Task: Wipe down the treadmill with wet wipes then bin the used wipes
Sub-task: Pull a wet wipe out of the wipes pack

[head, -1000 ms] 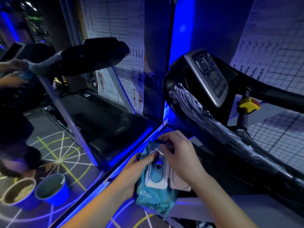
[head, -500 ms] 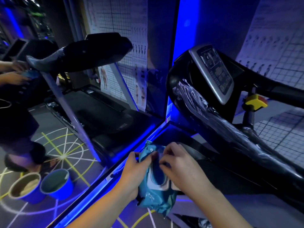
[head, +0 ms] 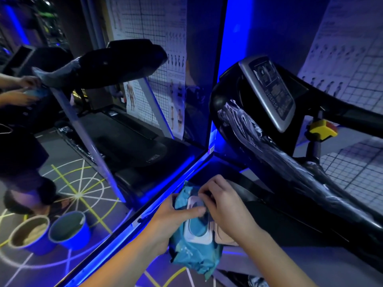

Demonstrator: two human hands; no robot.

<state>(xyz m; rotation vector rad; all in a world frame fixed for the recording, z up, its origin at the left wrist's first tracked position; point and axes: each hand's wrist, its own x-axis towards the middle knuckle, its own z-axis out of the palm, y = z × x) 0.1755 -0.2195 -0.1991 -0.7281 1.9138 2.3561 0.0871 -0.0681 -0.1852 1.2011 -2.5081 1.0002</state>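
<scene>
Looming treadmill (head: 248, 100): black, fills the right side, with its long side rail sloping down toward the lower right.
Mirror (head: 128, 141): takes up the left half and reflects the treadmill plus a person's arms way up in the left corner.
Wall charts (head: 352, 59): gridded posters with little body figures, behind the treadmill.
Plastic wrap (head: 300, 175): crinkly clear film running all along that side rail.
Blue light strip (head: 124, 241): glows along the mirror's bottom edge.
Console (head: 269, 90): silver-framed panel, tilted, up at the head of the treadmill.
Buckets (head: 70, 230): two blue ones side by side, seen in the mirror at lower left.
Wet wipes pack (head: 192, 245): teal soft pack, held up in both hands just in front of the treadmill's near end, close to the mirror edge.
Right hand (head: 223, 204): fingers curled, pinching at the pack's opening. Can't tell if a wipe is actually between them.
Left hand (head: 176, 218): wrapped around the pack's left side, thumb lying across the white frame on top.
Flip lid (head: 222, 235): swung open to the right, mostly tucked under the right hand.
Yellow knob (head: 322, 129): on a post below the console, with a red bit on it.
</scene>
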